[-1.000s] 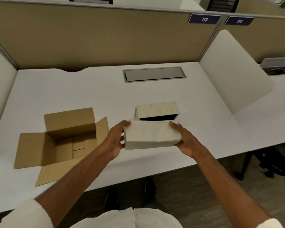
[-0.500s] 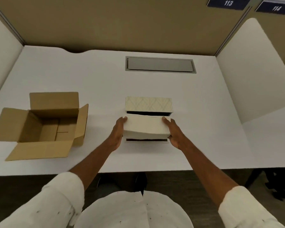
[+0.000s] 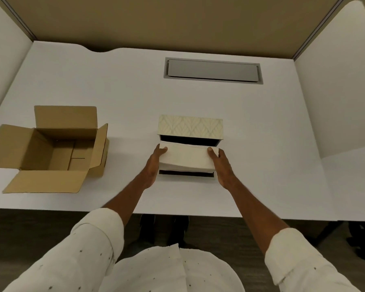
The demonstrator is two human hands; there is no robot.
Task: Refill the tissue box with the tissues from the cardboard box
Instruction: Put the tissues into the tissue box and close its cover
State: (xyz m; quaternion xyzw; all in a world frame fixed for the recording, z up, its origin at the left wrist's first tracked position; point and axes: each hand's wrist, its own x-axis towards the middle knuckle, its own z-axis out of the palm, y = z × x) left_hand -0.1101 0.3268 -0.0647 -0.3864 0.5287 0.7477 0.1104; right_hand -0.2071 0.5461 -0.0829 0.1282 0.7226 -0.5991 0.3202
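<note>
A stack of white tissues (image 3: 188, 156) is held between both hands just above the open tissue box. My left hand (image 3: 154, 165) grips its left end and my right hand (image 3: 220, 167) grips its right end. The tissue box (image 3: 214, 175) stands in the middle of the desk, its dark inside showing in front of and behind the stack. Its patterned cream lid (image 3: 190, 126) is raised at the back. The brown cardboard box (image 3: 57, 148) lies open at the left with all flaps spread and nothing visible inside.
The white desk (image 3: 261, 144) carries a grey cable hatch (image 3: 213, 70) at the back. Tan partition walls close the back, and white side panels (image 3: 335, 85) stand at left and right. The desk's front edge runs just below my forearms.
The stack of tissues has moved forward from near the desk edge to over the open tissue box and sits lower. My head has tilted down, so everything appears closer.
</note>
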